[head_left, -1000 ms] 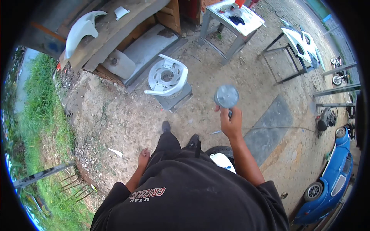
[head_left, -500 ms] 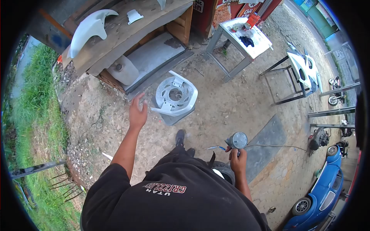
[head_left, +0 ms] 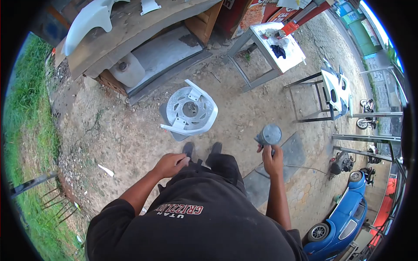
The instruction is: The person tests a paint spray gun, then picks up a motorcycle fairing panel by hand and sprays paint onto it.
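Observation:
My right hand (head_left: pixel 273 161) is wrapped round the handle of a spray gun with a round grey cup (head_left: pixel 271 134), held out over the ground at the right. Close to my waist is my left hand (head_left: pixel 170 165), its fingers curled; whether anything small is in them is hidden. Beyond my feet, a white curved part (head_left: pixel 208 114) with two brackets lies around a slotted disc (head_left: pixel 190 109) on a low grey stand (head_left: pixel 164 114). Neither hand touches these parts.
A wooden bench (head_left: pixel 126 30) with a white fender (head_left: pixel 89 19) stands at upper left. Behind are a small table (head_left: pixel 294 58) and a rack holding a white panel (head_left: pixel 333 91). A hose (head_left: pixel 300 167) runs towards a compressor (head_left: pixel 342 163). A blue car (head_left: pixel 339 226) is at lower right.
My left hand has come down from beside the stand to my waist, its fingers now curled. The spray gun has risen slightly in view, and my feet now stand side by side near the stand.

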Demonstrator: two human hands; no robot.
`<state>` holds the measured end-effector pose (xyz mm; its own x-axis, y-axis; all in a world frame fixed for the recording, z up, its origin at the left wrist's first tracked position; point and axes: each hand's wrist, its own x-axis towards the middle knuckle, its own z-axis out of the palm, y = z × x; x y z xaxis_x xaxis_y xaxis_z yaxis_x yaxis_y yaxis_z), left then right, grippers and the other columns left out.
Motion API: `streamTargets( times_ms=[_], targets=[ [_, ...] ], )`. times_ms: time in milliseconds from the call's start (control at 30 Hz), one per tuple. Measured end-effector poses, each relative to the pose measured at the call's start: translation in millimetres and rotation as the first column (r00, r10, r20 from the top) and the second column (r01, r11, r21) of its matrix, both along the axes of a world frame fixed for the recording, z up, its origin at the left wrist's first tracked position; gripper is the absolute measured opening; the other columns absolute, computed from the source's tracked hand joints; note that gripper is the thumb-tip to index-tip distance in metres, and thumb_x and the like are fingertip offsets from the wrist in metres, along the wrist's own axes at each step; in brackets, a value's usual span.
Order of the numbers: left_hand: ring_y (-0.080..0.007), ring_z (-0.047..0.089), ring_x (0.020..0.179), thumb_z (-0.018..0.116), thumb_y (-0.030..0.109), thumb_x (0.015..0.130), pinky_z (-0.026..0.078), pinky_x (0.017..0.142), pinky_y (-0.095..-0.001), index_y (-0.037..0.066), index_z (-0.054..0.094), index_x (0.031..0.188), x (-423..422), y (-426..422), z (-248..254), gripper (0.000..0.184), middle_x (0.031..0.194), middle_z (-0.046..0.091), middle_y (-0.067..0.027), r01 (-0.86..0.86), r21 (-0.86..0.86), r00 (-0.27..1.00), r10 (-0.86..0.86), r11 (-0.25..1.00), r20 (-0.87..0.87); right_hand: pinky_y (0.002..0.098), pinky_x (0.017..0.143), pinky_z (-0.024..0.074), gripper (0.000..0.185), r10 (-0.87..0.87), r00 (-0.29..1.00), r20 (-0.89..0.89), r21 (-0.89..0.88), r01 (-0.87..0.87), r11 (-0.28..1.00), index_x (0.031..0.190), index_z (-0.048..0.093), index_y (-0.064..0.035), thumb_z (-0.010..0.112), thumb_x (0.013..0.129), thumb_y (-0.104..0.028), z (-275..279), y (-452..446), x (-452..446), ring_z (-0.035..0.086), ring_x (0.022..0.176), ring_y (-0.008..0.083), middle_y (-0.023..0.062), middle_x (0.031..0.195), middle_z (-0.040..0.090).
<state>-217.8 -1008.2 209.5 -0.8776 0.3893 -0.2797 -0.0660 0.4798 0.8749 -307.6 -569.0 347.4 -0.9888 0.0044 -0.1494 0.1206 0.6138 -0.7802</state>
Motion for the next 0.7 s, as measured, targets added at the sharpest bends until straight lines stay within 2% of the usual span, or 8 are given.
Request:
streamTargets(
  times_ms=[133,200,267,400,500,533,667,700],
  targets=[
    [-0.047,0.079,0.108,0.053,0.047,0.119,0.06,0.096,-0.0583,0.006,0.077,0.114,67.8,-10.6,-77.4,0.047,0.106,0.083,-0.0218,-0.134,-0.324,0.932,0.23,0.937,0.279,0.0417,0.074,0.0568,0.033,0.219,0.976,-0.009,0.063,-0.218,0.974,0.105,0.079,0.0019,0.063,0.115,-0.025,9.3,-14.7,-85.0,0.078,0.077,0.0259,0.0139,0.085,0.08],
    [-0.0503,0.077,0.114,0.052,0.049,0.118,0.06,0.1,-0.0605,0.002,0.075,0.12,116.9,-20.6,-135.7,0.052,0.113,0.082,-0.0272,-0.069,-0.54,0.873,0.312,0.839,0.374,0.0452,0.075,0.0575,0.036,0.336,0.942,0.016,0.072,-0.337,0.939,0.104,0.079,0.0007,0.065,0.115,-0.03,9.6,-23.8,-125.1,0.079,0.078,0.0332,0.0173,0.084,0.079],
    [-0.0527,0.076,0.119,0.055,0.051,0.116,0.059,0.104,-0.0606,-0.001,0.075,0.122,200.9,-42.3,-233.3,0.056,0.117,0.082,-0.0307,0.029,-0.56,0.886,0.238,0.828,0.398,0.0489,0.076,0.0582,0.04,0.454,0.889,0.065,0.072,-0.458,0.886,0.103,0.079,-0.0003,0.066,0.114,-0.036,11.1,-38.5,-166.5,0.078,0.079,0.0413,0.0213,0.082,0.077],
    [-0.0382,0.083,0.106,0.06,0.053,0.116,0.064,0.092,-0.0516,-0.002,0.075,0.126,278.9,5.1,-215.3,0.058,0.112,0.084,-0.0245,-0.436,-0.6,0.482,0.737,0.671,0.474,0.0543,0.077,0.0582,0.048,0.689,0.719,0.088,0.215,-0.689,0.692,0.101,0.079,-0.0009,0.068,0.114,-0.046,7.8,-69.7,-239.8,0.076,0.082,0.0491,0.026,0.082,0.075],
    [-0.0228,0.083,0.092,0.065,0.053,0.116,0.065,0.075,-0.0397,-0.003,0.074,0.128,290.0,71.0,-182.8,0.058,0.108,0.085,-0.0161,-0.716,-0.527,0.12,0.825,0.457,0.553,0.0554,0.078,0.0582,0.049,0.794,0.607,0.048,0.229,-0.78,0.582,0.103,0.079,-0.0007,0.068,0.114,-0.048,-3.6,-90.1,-287.3,0.074,0.083,0.0514,0.0277,0.083,0.075],
    [-0.0259,0.083,0.092,0.066,0.05,0.116,0.065,0.074,-0.0409,-0.005,0.072,0.132,278.7,98.5,-162.5,0.058,0.11,0.085,-0.0165,-0.746,-0.518,0.046,0.808,0.42,0.588,0.0563,0.079,0.0581,0.052,0.807,0.589,0.034,0.211,-0.794,0.571,0.103,0.079,-0.0007,0.067,0.114,-0.05,-9.0,-96.7,-301.3,0.074,0.083,0.052,0.0283,0.083,0.075],
    [-0.0254,0.082,0.092,0.065,0.045,0.117,0.064,0.073,-0.0404,-0.002,0.07,0.139,270.4,204.0,-169.1,0.053,0.113,0.085,-0.0164,-0.865,-0.37,0.096,0.836,0.338,0.54,0.059,0.083,0.0584,0.061,0.805,0.592,0.047,0.199,-0.795,0.573,0.107,0.081,-0.0013,0.065,0.114,-0.06,-19.2,-122.7,-342.7,0.076,0.089,0.0529,0.0296,0.087,0.076],
    [-0.0247,0.082,0.099,0.066,0.041,0.118,0.064,0.079,-0.0394,-0.002,0.071,0.138,237.7,227.2,-132.1,0.048,0.116,0.084,-0.0184,-0.803,-0.421,0.169,0.839,0.422,0.518,0.0591,0.085,0.0588,0.063,0.802,0.595,0.055,0.196,-0.794,0.575,0.109,0.081,-0.0016,0.063,0.114,-0.061,-21.3,-128.2,-349.4,0.076,0.092,0.053,0.03,0.09,0.077]
  ],
)
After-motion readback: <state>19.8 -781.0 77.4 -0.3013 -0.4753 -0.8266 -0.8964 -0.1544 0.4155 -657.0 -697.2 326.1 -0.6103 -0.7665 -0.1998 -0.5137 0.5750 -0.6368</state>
